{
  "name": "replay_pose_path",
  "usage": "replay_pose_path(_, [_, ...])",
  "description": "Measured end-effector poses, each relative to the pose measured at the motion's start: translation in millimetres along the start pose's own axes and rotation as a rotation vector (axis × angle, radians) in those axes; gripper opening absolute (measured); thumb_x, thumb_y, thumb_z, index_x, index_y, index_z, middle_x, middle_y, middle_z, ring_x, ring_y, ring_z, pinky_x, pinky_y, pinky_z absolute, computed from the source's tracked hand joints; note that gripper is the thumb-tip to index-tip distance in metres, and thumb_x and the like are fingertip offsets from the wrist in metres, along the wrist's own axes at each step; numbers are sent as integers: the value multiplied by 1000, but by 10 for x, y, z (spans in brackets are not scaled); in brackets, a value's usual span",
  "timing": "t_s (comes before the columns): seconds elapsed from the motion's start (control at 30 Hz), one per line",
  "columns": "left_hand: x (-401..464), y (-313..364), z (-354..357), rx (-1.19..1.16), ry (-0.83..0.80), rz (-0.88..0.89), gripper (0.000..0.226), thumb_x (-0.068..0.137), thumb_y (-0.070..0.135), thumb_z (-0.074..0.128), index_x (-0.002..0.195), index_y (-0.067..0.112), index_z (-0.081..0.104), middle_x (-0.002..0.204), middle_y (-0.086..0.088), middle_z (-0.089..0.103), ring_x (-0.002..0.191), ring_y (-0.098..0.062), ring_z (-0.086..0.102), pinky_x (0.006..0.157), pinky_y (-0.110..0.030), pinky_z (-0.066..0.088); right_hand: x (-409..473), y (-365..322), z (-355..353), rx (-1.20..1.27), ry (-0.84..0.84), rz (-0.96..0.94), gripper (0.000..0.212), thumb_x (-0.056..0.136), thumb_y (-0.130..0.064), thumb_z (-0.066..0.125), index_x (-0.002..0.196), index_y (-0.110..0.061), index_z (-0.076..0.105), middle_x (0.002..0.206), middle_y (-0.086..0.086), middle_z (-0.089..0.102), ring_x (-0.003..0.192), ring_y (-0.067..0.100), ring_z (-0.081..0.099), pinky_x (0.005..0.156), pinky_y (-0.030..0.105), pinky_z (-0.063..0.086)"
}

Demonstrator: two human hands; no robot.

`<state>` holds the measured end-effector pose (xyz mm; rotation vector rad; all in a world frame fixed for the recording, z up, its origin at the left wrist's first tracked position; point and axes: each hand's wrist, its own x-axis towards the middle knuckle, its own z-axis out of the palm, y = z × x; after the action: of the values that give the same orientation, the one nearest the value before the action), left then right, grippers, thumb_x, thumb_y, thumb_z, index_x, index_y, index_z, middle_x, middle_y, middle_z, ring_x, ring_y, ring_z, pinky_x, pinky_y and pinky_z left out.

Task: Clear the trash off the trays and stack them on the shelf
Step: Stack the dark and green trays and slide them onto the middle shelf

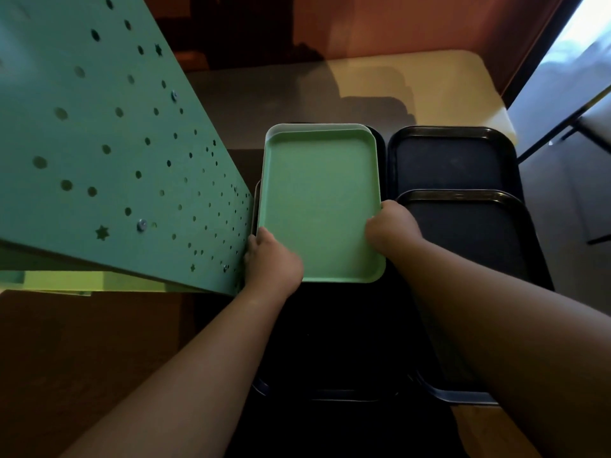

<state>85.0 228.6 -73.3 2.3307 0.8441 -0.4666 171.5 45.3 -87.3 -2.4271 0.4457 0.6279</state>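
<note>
A light green tray [319, 200] with nothing on it is held over a stack of trays in the middle of the head view. My left hand [269, 259] grips its near-left edge. My right hand [391, 224] grips its right edge. Another pale tray's rim [317, 126] shows just behind and under it. Beneath lies a dark tray [330, 342], mostly in shadow. To the right are two dark navy trays, one at the back [451, 160] and one nearer [469, 233] overlapping it.
A teal perforated panel [99, 143] with round and star holes rises at the left, close to my left hand. A grey surface [264, 94] lies behind the trays, with a reddish wall [413, 24] beyond. A bright window area [578, 61] is at the right.
</note>
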Motion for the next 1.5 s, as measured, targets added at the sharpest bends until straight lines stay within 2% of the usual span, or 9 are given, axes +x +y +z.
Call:
replay_pose_path(0.1, [-14, -14, -7, -6, 29, 1, 75, 88, 17, 48, 156, 7, 18, 158, -16, 31, 139, -38, 38, 113, -50, 36, 46, -4, 1, 34, -5, 16, 23, 101, -15, 46, 117, -2, 57, 112, 16, 59, 111, 38, 60, 83, 37, 46])
replay_pose_path(0.3, [-156, -91, -89, -65, 41, 0, 76, 84, 23, 52, 154, 12, 24, 149, -15, 41, 129, -36, 47, 106, -52, 44, -170, 205, -84, 272, 13, 33, 52, 109, -40, 33, 132, 2, 53, 132, 22, 57, 119, 36, 55, 88, 32, 36])
replay_pose_path(0.43, [-265, -171, -97, -161, 1, -44, 63, 91, 25, 51, 151, 12, 37, 144, -10, 52, 122, -30, 56, 103, -45, 47, -388, 566, -141, 418, -13, 81, 50, 107, -47, 36, 120, -5, 58, 121, 18, 62, 109, 32, 60, 102, 48, 48])
replay_pose_path(0.53, [-411, -144, -30, -338, -93, -25, 23, 91, 23, 55, 107, 19, 70, 108, -5, 74, 94, -24, 69, 91, -44, 57, -587, 841, -207, 520, -10, 84, 37, 106, -46, 43, 102, -12, 57, 110, 16, 65, 100, 32, 64, 94, 52, 54])
replay_pose_path(0.6, [-525, -100, 55, -396, -140, -15, 11, 90, 20, 59, 86, 21, 69, 91, -2, 76, 85, -24, 73, 85, -46, 60, -687, 1026, -279, 566, 8, 70, 33, 105, -43, 46, 97, -15, 59, 108, 16, 68, 100, 32, 68, 93, 52, 55])
replay_pose_path(0.83, [-931, 161, 527, -445, -280, 60, 16, 93, 15, 65, 107, 8, 68, 97, -11, 75, 87, -27, 74, 87, -49, 59, -858, 1830, -704, 490, 107, 40, 28, 104, -33, 51, 94, -11, 65, 93, 14, 73, 89, 36, 71, 82, 56, 59])
replay_pose_path(1.07, [-1327, 516, 1062, -391, -352, 37, 16, 92, 12, 67, 105, 8, 59, 107, -17, 71, 91, -29, 70, 89, -43, 58, -807, 2435, -1130, 279, 207, -19, 21, 98, -26, 55, 89, -15, 69, 81, 5, 71, 75, 27, 65, 66, 37, 50])
replay_pose_path(1.3, [-1447, 777, 1218, -150, -327, 53, 33, 80, 17, 58, 112, 10, 62, 114, -12, 70, 102, -31, 67, 90, -39, 56, -618, 2723, -1096, 108, 262, -12, 34, 81, -30, 48, 100, -17, 74, 86, 10, 71, 78, 33, 65, 73, 42, 57])
replay_pose_path(1.5, [-1415, 854, 1230, 58, -307, 66, 45, 83, 24, 57, 127, 13, 58, 131, -15, 53, 111, -34, 60, 99, -38, 49, -625, 2787, -1029, 52, 296, 49, 46, 88, -20, 57, 133, -14, 60, 121, 18, 59, 115, 38, 54, 100, 45, 47])
